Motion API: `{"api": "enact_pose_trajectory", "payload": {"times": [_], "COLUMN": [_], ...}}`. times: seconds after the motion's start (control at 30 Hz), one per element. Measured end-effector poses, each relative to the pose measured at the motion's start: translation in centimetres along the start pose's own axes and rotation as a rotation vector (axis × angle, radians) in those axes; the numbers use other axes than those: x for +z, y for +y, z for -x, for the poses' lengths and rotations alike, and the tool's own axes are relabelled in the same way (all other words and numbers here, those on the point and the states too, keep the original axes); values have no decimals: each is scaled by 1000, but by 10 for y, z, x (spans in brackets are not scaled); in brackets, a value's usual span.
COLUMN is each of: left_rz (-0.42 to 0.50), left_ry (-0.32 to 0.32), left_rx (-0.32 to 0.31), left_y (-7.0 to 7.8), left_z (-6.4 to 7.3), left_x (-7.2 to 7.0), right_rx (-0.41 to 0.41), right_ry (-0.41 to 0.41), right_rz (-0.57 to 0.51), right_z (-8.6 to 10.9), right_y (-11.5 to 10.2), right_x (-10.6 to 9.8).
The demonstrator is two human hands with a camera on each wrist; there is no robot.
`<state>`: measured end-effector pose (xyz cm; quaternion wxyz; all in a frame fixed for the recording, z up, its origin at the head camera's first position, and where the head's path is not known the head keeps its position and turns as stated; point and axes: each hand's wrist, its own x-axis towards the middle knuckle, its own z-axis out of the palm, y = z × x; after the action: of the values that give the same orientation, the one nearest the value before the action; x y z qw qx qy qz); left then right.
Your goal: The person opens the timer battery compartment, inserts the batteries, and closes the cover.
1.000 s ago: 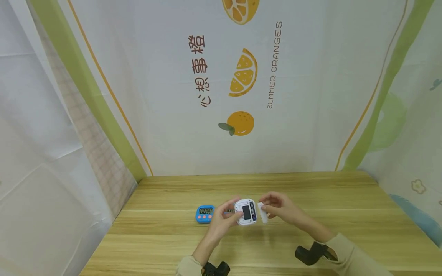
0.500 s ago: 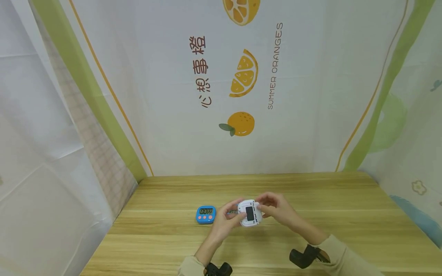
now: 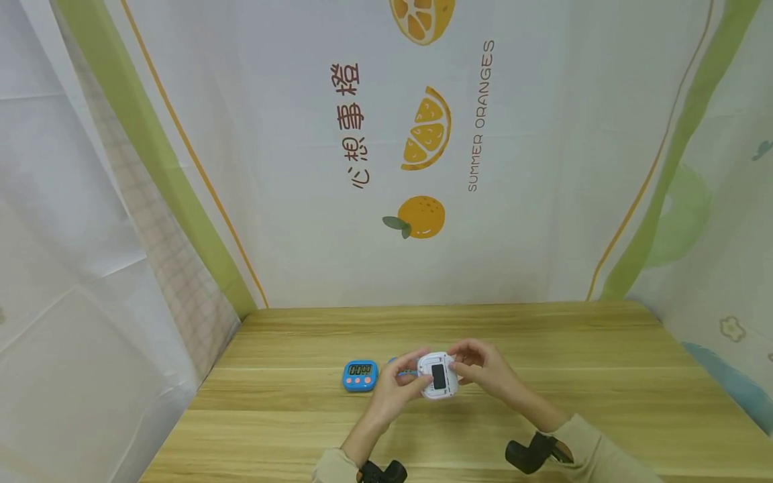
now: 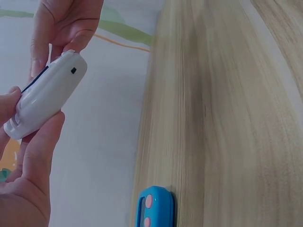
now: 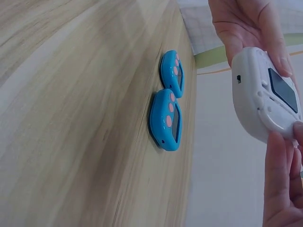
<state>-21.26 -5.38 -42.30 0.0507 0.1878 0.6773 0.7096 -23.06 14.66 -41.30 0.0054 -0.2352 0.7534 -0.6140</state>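
Both hands hold a white digital timer (image 3: 439, 377) above the table, its back with a dark rectangle facing the head camera. On its left side my left hand (image 3: 391, 391) grips it, thumb on the back and fingers behind. At the opposite edge my right hand (image 3: 490, 372) pinches the timer where the white battery cover (image 3: 450, 382) sits, thumb pressed on the back. In the right wrist view the timer's casing (image 5: 248, 101) is tilted between the hands. Its front is hidden from the head camera.
Two blue timers with pink buttons lie on the wooden table (image 3: 290, 429). One blue timer (image 3: 359, 376) is left of my left hand; the other blue timer (image 5: 166, 118) is partly behind that hand in the head view. A printed cloth (image 3: 531, 221) hangs behind the table.
My right hand has moved left, bringing the battery cover from beside the timer onto its back, over the battery opening. The timer has shifted slightly right in my left hand.
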Motion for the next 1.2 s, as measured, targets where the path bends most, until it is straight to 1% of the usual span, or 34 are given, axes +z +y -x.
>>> {"api": "enact_pose_trajectory", "payload": {"times": [0.13,0.23,0.33,0.4,0.47,0.57,0.67,0.73,0.83,0.97,1.07,1.2], "left_rz": [3,10,6,7,19,40,50,50,53,53,49,36], "left_ry": [1,-3,-15,-29,-46,-69,-70,-64,-47,-30,-26,-13], "left_rx": [-8,-15,-17,-19,-23,-28,-34,-39,-47,-44,-40,-26], "left_y": [2,8,17,20,18,10,3,0,0,2,2,-1], "left_z": [0,2,5,6,6,3,0,-1,-2,-3,-3,-3], "left_x": [0,1,3,4,3,1,-1,-1,-2,-3,-3,-3], "right_rx": [12,67,150,200,227,227,208,198,190,184,186,202], "right_ry": [6,-22,-106,-172,-225,-266,-269,-261,-238,-186,-144,-116], "right_rz": [-7,-27,-82,-127,-165,-191,-178,-161,-129,-104,-105,-123], "right_z": [1,2,5,6,8,8,8,7,5,3,4,5], "right_y": [2,6,11,14,16,16,15,14,12,10,10,11], "right_x": [0,-3,-7,-10,-13,-14,-13,-11,-8,-4,-1,3]}}
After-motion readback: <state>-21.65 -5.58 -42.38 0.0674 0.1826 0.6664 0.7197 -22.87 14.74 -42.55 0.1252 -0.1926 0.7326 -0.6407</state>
